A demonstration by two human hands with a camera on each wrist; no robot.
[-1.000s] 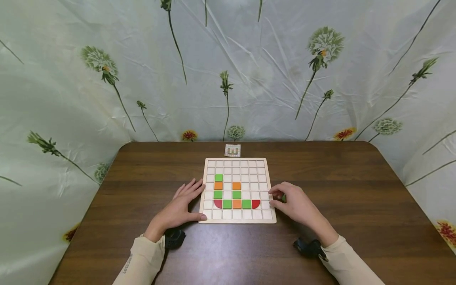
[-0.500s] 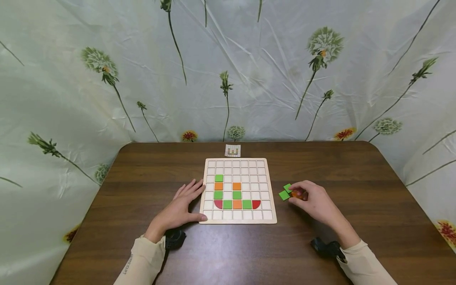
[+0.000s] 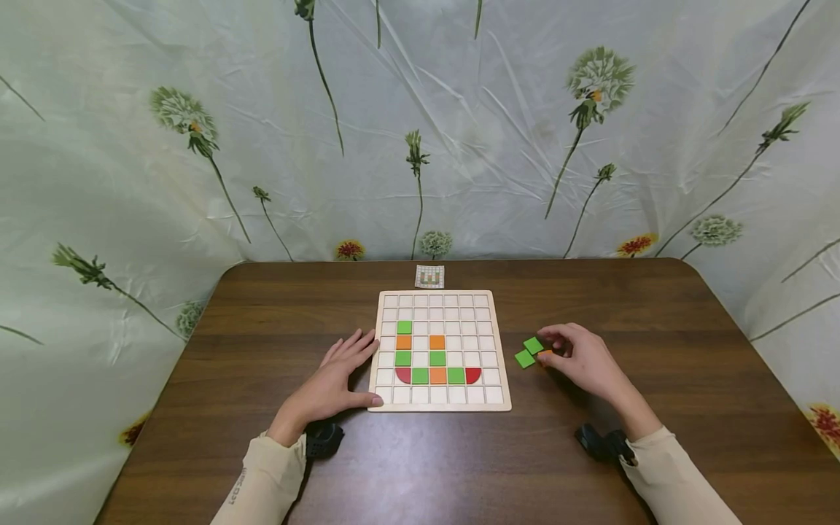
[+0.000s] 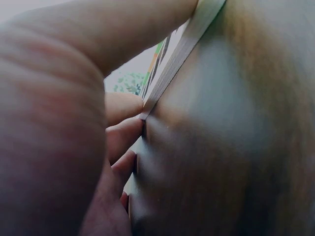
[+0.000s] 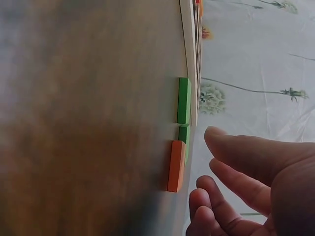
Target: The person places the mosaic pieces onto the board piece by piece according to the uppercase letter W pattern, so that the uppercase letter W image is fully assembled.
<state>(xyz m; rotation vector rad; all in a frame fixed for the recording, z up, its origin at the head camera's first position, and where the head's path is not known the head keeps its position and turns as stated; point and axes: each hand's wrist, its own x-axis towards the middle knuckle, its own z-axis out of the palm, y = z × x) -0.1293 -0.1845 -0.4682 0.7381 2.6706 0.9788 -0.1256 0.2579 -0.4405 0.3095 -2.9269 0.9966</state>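
Observation:
A pale wooden grid board (image 3: 464, 315) lies on the table with green and orange square tiles and two red quarter-round tiles set in it. My left hand (image 3: 328, 385) rests spread along its left edge, thumb at the lower corner. To the board's right, my right hand (image 3: 584, 361) hovers with bent fingers over loose tiles. In the right wrist view its thumb and fingers stand apart, holding nothing. An orange tile (image 5: 176, 166) lies just under them, partly hidden in the head view. Two green tiles, one nearer (image 3: 525, 359) and one farther (image 3: 533, 345), lie beside it.
A small printed card (image 3: 429, 276) with a grid picture lies behind the board. The brown wooden table (image 3: 295, 299) ends at a curtain (image 3: 485, 146) with a dandelion print. Each wrist wears a black camera, as on the right wrist (image 3: 604, 445).
My right hand has moved right, from the board's right edge to the loose tiles, bringing the green ones into view. My left hand has stayed in place.

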